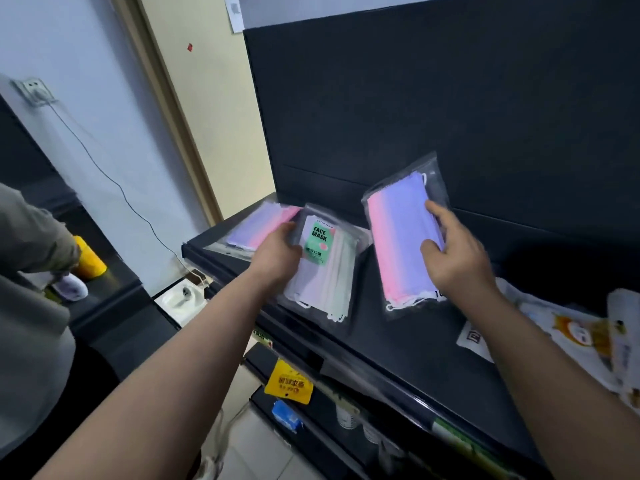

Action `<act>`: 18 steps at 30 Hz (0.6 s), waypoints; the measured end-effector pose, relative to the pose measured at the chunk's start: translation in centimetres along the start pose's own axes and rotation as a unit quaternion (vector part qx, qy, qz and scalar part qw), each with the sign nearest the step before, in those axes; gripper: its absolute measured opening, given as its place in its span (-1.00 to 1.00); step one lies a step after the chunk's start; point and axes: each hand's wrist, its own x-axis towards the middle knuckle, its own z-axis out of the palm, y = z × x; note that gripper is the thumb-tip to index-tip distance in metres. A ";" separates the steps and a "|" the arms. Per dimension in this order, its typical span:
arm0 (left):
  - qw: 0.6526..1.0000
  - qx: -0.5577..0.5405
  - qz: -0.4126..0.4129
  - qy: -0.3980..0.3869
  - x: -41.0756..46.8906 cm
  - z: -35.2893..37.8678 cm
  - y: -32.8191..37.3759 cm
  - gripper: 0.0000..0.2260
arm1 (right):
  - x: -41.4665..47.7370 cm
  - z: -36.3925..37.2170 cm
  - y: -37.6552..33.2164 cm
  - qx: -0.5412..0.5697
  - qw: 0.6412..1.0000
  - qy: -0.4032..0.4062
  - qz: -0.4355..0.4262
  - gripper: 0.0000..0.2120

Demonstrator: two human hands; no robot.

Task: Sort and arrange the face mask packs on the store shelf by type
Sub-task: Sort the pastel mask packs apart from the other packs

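Observation:
On the black shelf [408, 344] three clear mask packs show. My right hand [453, 252] grips a pink-to-purple pack [394, 244] and holds it tilted above the shelf's middle. My left hand [278, 252] holds the left edge of a pack of pale masks with a green "FACE MASK" label [320, 268], which lies on the shelf. A second pink-to-purple pack [258, 225] lies flat at the shelf's far left corner, partly behind my left hand.
White packs with an orange cartoon print [581, 337] lie at the shelf's right end. Lower shelves hold a yellow tag [289, 382] and a blue box [285, 415]. Another person's sleeve [34, 233] is at the left, beside a yellow bottle [88, 258].

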 end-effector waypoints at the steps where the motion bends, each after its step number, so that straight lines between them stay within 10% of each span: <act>1: 1.000 0.010 0.008 -0.007 1.2 0.2 -0.2 -0.63 | 0.3 0.1 -0.1 0.003 1.000 0.005 -0.008 -0.44; 18: 0.870 0.435 0.232 0.025 14.5 -4.9 -7.7 -0.77 | 6.6 13.9 -5.5 0.068 0.994 0.020 0.078 -0.42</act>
